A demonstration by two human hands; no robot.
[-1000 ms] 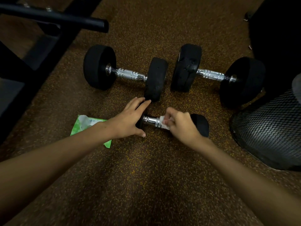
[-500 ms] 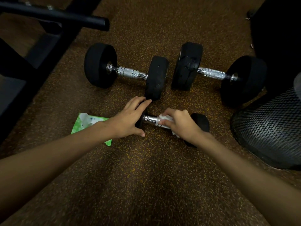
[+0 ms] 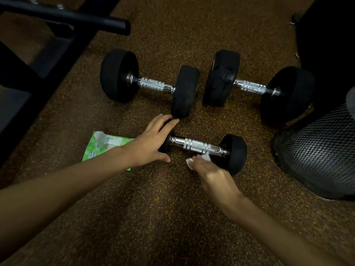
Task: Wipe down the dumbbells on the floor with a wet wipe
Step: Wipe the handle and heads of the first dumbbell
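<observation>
While speckled brown floor fills most of the view, a black frame crosses the top left and a mesh bin stands at the right edge. Two big dumbbells lie side by side at the far side: left dumbbell and right dumbbell, inner heads near each other but apart. A small dumbbell lies nearer the person, chrome grip bare, its right head just beside the bin. A green wipe pack lies flat on the floor to its left, flap open, partly under the left forearm.

Left hand lies over the small dumbbell's left head, fingers spread, their tips almost touching the left dumbbell's inner head. Right hand, blurred, sits at the near side of the grip by the right head, fingers closed on a white wipe that pokes out at the fingertips beside the chrome.
</observation>
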